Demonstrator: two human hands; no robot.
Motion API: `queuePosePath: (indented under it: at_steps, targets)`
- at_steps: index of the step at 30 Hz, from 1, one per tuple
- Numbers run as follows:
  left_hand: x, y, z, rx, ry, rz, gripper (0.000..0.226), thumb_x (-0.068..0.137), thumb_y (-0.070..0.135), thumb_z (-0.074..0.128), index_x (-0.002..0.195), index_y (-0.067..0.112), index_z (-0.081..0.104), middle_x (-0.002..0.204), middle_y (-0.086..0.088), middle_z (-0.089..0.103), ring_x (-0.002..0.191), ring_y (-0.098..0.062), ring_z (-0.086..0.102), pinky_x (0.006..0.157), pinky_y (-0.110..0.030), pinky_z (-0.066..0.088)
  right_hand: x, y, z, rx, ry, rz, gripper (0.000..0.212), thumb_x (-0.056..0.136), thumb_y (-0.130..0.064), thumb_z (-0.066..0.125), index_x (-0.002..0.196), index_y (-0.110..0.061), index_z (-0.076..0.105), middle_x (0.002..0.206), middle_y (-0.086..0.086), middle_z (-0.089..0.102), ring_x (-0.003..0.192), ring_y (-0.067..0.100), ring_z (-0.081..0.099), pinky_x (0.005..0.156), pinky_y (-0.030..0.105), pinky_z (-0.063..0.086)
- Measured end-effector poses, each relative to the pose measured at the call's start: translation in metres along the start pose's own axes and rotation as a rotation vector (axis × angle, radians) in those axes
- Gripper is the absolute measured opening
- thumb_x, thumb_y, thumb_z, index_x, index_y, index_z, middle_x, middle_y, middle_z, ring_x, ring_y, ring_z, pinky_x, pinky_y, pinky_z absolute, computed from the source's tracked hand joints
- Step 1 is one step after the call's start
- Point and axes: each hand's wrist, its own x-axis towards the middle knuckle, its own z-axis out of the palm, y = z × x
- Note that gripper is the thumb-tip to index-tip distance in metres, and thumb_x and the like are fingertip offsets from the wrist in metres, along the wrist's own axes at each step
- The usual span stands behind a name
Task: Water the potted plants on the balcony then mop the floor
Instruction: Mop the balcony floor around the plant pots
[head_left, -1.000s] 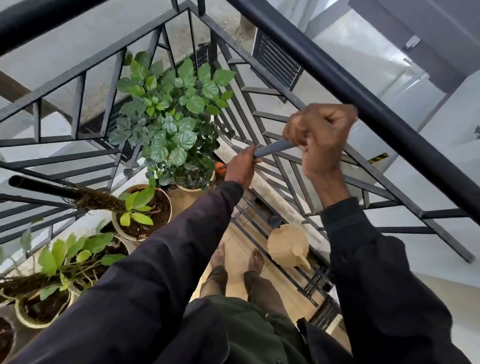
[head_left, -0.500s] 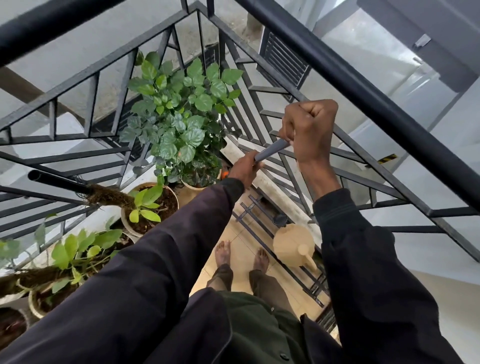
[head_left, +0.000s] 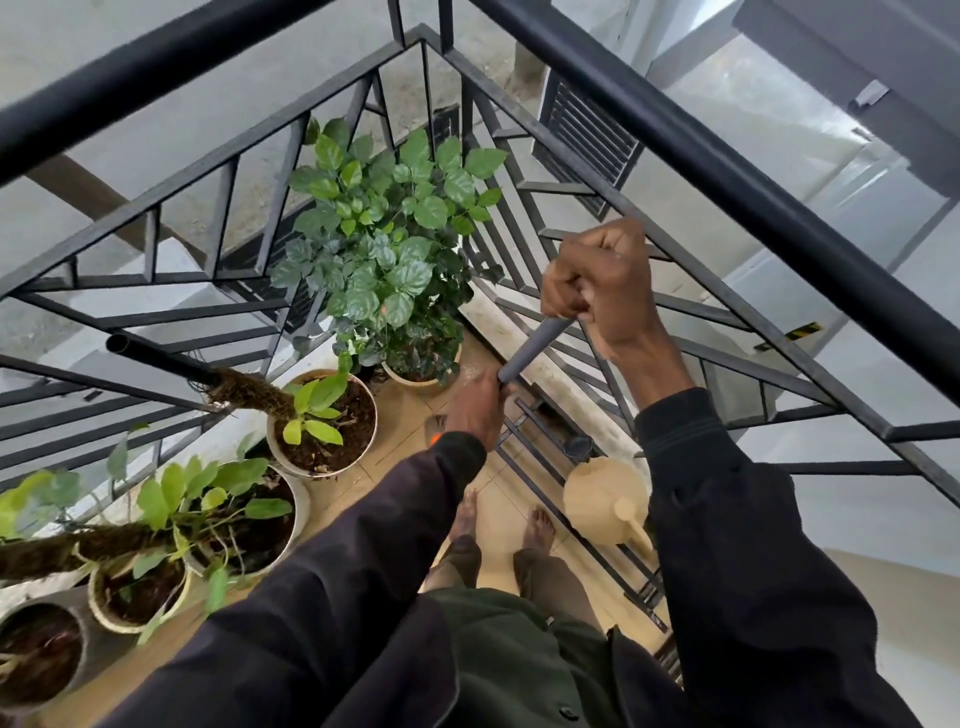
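Note:
A grey mop handle (head_left: 532, 349) slants down toward the tan tiled floor (head_left: 405, 421). My right hand (head_left: 605, 283) grips its top end in a fist. Lower on the shaft, my left hand (head_left: 475, 410) wraps around it, with a bit of orange (head_left: 435, 439) showing just beside the wrist. The mop head is hidden behind my left arm. A bushy green plant (head_left: 387, 249) stands in a pot in the balcony corner. More potted plants (head_left: 322, 415) line the left side. A beige watering can (head_left: 605, 499) sits on the floor at the right, by my bare feet.
Black metal railing (head_left: 701, 171) encloses the narrow balcony on the left, far and right sides. A low metal rack (head_left: 561, 483) lies along the right railing under the watering can. Several pots (head_left: 249, 525) crowd the left edge.
Both hands have moved down and nearer to me along with the handle, which now slants more steeply. The view has shifted so the plants sit further right and lower.

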Motion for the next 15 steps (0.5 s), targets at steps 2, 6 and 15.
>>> queuePosePath:
  at_steps: [2,6,15]
  targets:
    - [-0.018,-0.018,0.006,0.010,-0.012,-0.012,0.031,0.108,0.030,0.049,0.129,0.007,0.050,0.102,-0.017,0.069,0.082,-0.035,0.066,0.077,-0.049,0.058,-0.007,0.011,0.003,0.043,-0.075,0.032,0.048,0.074,0.009,0.047,0.040,-0.026,0.049,0.036,-0.010,0.033,0.031,0.012,0.029,0.052,0.021,0.035]
    - [-0.041,-0.046,0.014,0.071,-0.012,-0.036,0.031,0.108,0.032,0.047,0.129,0.009,0.049,0.107,-0.014,0.068,0.089,-0.031,0.067,0.086,-0.047,0.057,-0.015,0.025,0.012,0.068,-0.065,0.078,0.052,0.079,0.008,0.048,0.040,-0.027,0.050,0.037,-0.010,0.034,0.031,0.012,0.030,0.054,0.024,0.035]
    - [-0.006,-0.006,0.011,-0.037,0.020,0.075,0.030,0.108,0.023,0.048,0.127,0.000,0.049,0.114,-0.021,0.065,0.096,-0.040,0.065,0.083,-0.054,0.055,-0.018,-0.005,-0.006,-0.078,0.101,-0.076,0.039,0.080,0.001,0.051,0.044,-0.014,0.046,0.039,-0.008,0.034,0.035,0.018,0.030,0.050,0.029,0.036]
